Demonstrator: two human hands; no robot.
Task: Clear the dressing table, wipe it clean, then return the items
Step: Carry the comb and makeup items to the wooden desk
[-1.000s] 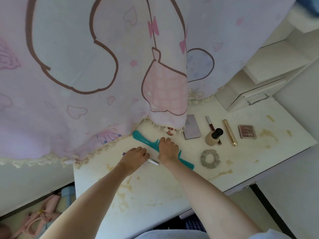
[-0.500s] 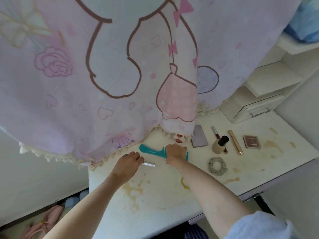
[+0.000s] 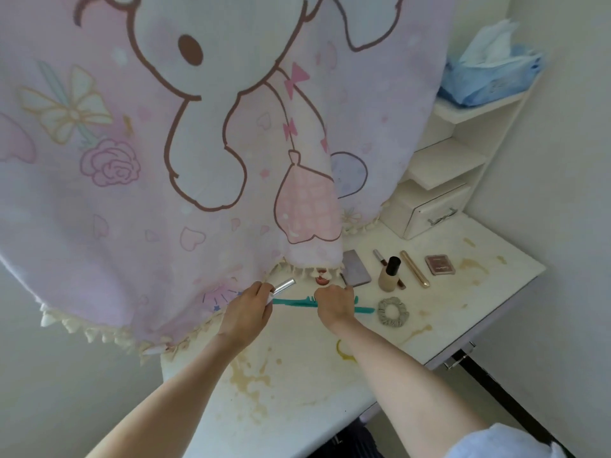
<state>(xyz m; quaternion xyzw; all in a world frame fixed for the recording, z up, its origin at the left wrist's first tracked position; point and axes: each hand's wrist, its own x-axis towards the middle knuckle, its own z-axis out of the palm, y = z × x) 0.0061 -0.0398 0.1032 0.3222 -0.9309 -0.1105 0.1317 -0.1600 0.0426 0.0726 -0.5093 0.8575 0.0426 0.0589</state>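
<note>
A pink cartoon curtain (image 3: pixel 172 166) hung over the back left of the stained white dressing table (image 3: pixel 297 401). Our left hand (image 3: pixel 249 310) curled round a silver tube (image 3: pixel 283 286), lifted just under the curtain's fringe. Beside it our right hand (image 3: pixel 334 305) gripped the teal comb (image 3: pixel 294 302), which ran level across the tabletop's rear. Further right lay a grey compact (image 3: pixel 356 268), a foundation bottle (image 3: pixel 389 274) standing upright with a black cap, a grey scrunchie (image 3: pixel 392 311) just in front of it, a gold tube (image 3: pixel 415 269), and a pink blush palette (image 3: pixel 440 264). A small drawer unit (image 3: pixel 429 213) stood at the back right, with blue tissues (image 3: pixel 489 77) on the shelf above.
</note>
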